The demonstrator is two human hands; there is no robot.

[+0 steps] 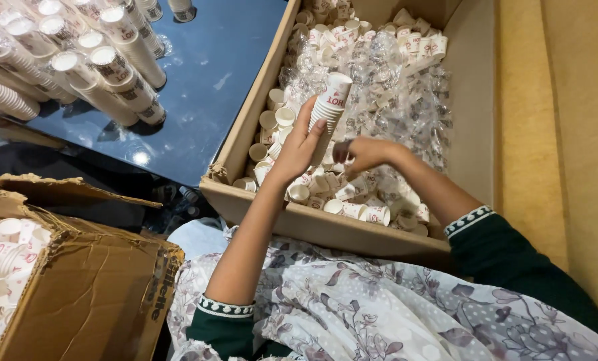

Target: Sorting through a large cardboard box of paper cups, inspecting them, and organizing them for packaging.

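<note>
Dark glossy table (205, 80) at 11 o'clock, cardboard box (259, 113) centre. Left hand (299, 144) clamped on cup stack (329, 107); right hand (359, 154) pinched shut, contents unclear. Box wall close at 6 o'clock

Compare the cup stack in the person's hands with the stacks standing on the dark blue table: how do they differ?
The held stack is short and tilted, gripped by the left hand over the open cardboard box, with the right hand at its lower end. The table stacks are much longer, many together, leaning on the dark blue table, untouched by either hand. Both are nested white paper cups with red print.
</note>
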